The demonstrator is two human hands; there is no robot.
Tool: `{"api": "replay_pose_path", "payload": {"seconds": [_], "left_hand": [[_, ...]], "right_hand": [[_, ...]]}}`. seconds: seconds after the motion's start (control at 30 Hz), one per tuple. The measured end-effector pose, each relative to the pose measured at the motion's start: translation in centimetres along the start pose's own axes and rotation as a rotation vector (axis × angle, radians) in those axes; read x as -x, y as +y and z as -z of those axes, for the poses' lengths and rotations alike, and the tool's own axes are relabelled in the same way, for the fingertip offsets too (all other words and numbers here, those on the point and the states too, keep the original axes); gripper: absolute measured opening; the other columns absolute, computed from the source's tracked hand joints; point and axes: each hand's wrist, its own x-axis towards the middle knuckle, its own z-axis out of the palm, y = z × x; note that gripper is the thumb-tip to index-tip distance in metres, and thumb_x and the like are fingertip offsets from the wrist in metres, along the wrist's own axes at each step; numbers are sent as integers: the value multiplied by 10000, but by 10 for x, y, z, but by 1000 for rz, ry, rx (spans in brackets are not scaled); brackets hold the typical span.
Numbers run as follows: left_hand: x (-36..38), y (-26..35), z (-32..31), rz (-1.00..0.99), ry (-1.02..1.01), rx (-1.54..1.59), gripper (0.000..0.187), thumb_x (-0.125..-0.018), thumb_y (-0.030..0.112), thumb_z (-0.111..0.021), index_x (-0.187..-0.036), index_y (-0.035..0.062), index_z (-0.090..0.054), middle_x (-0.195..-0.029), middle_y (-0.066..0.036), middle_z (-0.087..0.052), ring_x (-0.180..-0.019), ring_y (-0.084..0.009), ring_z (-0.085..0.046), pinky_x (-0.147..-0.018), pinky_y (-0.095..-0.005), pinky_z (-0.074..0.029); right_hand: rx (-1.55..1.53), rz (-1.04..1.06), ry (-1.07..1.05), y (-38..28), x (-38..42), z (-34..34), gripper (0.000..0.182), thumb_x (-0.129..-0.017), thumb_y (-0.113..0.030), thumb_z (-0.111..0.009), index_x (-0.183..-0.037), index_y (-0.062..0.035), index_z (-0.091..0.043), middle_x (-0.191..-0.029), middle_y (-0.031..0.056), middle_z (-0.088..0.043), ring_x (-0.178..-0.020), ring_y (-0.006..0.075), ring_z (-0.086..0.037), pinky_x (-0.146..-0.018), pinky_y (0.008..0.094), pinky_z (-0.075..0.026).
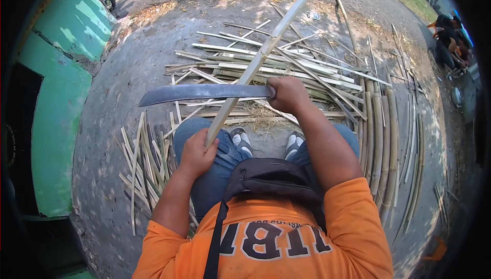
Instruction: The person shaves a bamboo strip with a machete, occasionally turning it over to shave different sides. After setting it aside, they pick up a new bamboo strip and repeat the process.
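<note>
Across the centre of the frame, the machete (pixel 194 93) lies nearly level from my right hand (pixel 289 94), its tip toward the left, and crosses the long bamboo strip (pixel 254 63). That hand is closed around the handle; my left hand (pixel 197 155), just below and left of centre, is clamped on the strip's lower end, so neither grip is open. The strip slants from there to the upper middle, its far end over the ground beyond the pile of split strips (pixel 296 73). I read the step as blade work on this one piece, but I can't tell whether the steel is touching it or merely passing over it. As I judge it, the next move calls for a firm left hold, fingers clear of the edge, and a controlled blade angle; a twist of the strip could send the edge toward my left hand or the jeans (pixel 217 174) beneath.
</note>
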Motion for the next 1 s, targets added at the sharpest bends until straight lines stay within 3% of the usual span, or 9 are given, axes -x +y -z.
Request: {"api": "replay_pose_path", "payload": {"seconds": [0.1, 0.2, 0.4, 0.47, 0.57, 0.67, 0.9, 1.0], "left_hand": [[-4, 1, 1, -10, 4, -4, 237, -933, 164, -680, -1085, -18, -664, -893, -249, -692, -836, -464, -671, -750, -483, -525], [-3, -3, 0, 1, 5, -30, 231, -934, 163, -675, -1078, -17, -663, -895, -249, -691, -840, -463, -672, -753, -481, -526], [-4, 1, -3, -1, -15, 0, 217, -933, 162, -674, -1061, -12, -657, -902, -252, -687, -846, -466, -667, -750, -484, -520], [-3, 0, -2, -1, -24, 7, 215, -932, 164, -675, -1058, -10, -655, -905, -254, -685, -848, -472, -664, -747, -485, -518], [-3, 0, 2, -17, -18, 12, 214, -930, 164, -676, -1055, -9, -653, -904, -255, -683, -849, -480, -659, -741, -485, -517], [-2, 0, 2, -25, -16, -5, 212, -929, 161, -674, -1051, -11, -652, -898, -254, -682, -847, -483, -657, -736, -488, -517], [-2, 4, -3, -43, 0, -21, 217, -927, 157, -673, -1065, -10, -659, -903, -251, -685, -845, -472, -664, -744, -492, -519], [-3, 3, -3, -39, -15, -23, 213, -928, 154, -671, -1064, -10, -661, -907, -251, -687, -847, -470, -666, -747, -490, -521]], "right_hand": [[-147, -224, 125, 20, -10, 3, 113, -807, -202, -682, -838, -94, -675, -793, 191, -702, -792, 431, -687, -714, 539, -550], [-148, -263, 171, 24, -6, 2, 109, -817, -198, -679, -836, -91, -677, -772, 198, -693, -788, 435, -686, -705, 538, -550], [11, 109, 54, -23, 5, -8, 91, -767, -207, -689, -805, -128, -664, -717, 115, -677, -726, 364, -701, -673, 516, -547], [66, 102, 11, -13, 0, -4, 107, -785, -227, -681, -816, -125, -671, -725, 132, -680, -736, 375, -698, -678, 517, -545], [-126, -173, 116, 22, -11, -2, 126, -825, -228, -691, -851, -105, -688, -781, 181, -699, -784, 434, -682, -709, 526, -544], [-270, -342, 126, 35, -12, 9, 125, -815, -204, -726, -839, -86, -689, -810, 196, -702, -801, 440, -678, -709, 513, -534], [-130, -119, 163, 14, -5, 10, 113, -807, -222, -683, -842, -115, -691, -769, 171, -694, -768, 422, -685, -704, 534, -549], [22, -16, 64, 5, -2, 13, 103, -773, -227, -692, -809, -132, -674, -740, 149, -685, -744, 406, -689, -680, 523, -549]]}}
